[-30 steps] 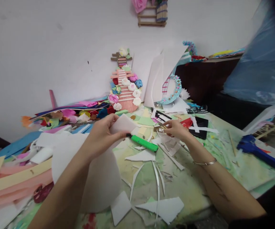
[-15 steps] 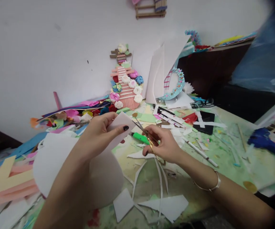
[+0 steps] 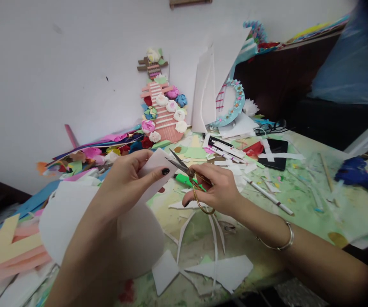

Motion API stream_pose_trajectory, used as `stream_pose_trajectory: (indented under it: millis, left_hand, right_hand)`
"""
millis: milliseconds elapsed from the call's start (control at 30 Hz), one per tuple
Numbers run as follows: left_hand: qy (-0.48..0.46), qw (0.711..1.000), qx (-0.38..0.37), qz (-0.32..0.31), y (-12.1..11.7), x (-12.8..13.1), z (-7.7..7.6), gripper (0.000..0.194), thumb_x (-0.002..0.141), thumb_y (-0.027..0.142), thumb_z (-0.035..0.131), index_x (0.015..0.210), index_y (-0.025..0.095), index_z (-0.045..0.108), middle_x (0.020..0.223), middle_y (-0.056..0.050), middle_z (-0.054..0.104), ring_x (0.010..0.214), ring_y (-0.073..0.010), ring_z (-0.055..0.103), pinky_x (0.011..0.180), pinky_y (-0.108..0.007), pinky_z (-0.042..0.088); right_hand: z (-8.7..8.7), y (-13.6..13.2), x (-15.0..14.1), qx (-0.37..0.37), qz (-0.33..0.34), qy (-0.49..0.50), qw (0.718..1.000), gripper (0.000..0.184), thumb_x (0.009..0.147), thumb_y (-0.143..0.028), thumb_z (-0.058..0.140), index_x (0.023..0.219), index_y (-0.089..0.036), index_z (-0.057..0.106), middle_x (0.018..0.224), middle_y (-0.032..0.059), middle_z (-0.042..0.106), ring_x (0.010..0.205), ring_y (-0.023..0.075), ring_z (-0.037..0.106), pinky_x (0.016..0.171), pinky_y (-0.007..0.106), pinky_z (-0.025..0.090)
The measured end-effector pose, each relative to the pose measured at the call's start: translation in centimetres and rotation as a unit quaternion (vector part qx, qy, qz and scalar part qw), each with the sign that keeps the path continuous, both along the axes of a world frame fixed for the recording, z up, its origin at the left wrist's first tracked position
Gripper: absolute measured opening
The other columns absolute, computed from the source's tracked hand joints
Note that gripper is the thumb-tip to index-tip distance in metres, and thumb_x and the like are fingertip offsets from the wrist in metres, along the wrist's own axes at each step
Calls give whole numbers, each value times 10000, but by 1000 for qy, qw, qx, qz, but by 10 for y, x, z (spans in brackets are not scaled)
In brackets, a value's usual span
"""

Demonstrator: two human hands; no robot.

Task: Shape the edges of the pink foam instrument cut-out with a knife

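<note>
As scissors (image 3: 187,169) gape alongside, paper (image 3: 158,160) juts past the left hand (image 3: 127,181).

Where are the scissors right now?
Just right of centre in the head view, the scissors are in the right hand, blades open by the edge of the white sheet in the left hand, with the green tool partly hidden behind them.

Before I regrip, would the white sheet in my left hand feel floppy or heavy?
The white sheet is probably light, since it looks thin. It seems fairly stiff: its corner stands flat beyond the left hand.
</note>
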State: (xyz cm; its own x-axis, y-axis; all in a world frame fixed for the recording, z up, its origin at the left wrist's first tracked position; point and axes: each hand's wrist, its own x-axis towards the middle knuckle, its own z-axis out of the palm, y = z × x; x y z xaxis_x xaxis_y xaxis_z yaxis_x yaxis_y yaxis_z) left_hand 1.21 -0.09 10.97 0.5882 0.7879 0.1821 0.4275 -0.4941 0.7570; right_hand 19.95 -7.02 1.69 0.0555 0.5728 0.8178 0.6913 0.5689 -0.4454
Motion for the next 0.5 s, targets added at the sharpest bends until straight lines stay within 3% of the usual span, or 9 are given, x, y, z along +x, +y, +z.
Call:
stream_pose_trajectory:
  millis: [133,333,500]
  left_hand:
    - [-3,1000,-1,-2,0,1,0,272,743,402,687,913,190,662,807,-36,669,627,-190,680,497,-257,545]
    - [-4,1000,-5,9,-1,2,0,274,732,413,695,878,185,655,771,-31,666,599,-183,672,460,-236,528]
    - [-7,1000,-14,3,0,2,-1,287,732,431,699,886,193,653,769,-27,665,599,-185,675,466,-240,522]
  right_hand:
    - [1,0,3,6,-15,-26,1000,453,737,-578,684,941,-175,653,632,-14,526,552,110,445,530,242,368]
    - [1,1,7,-5,-15,-29,999,450,717,-623,672,884,-205,684,559,-37,469,524,105,435,520,230,371]
    - [4,0,10,-12,-31,-40,999,512,708,-657,652,948,-207,699,591,-17,524,539,115,457,543,239,399]
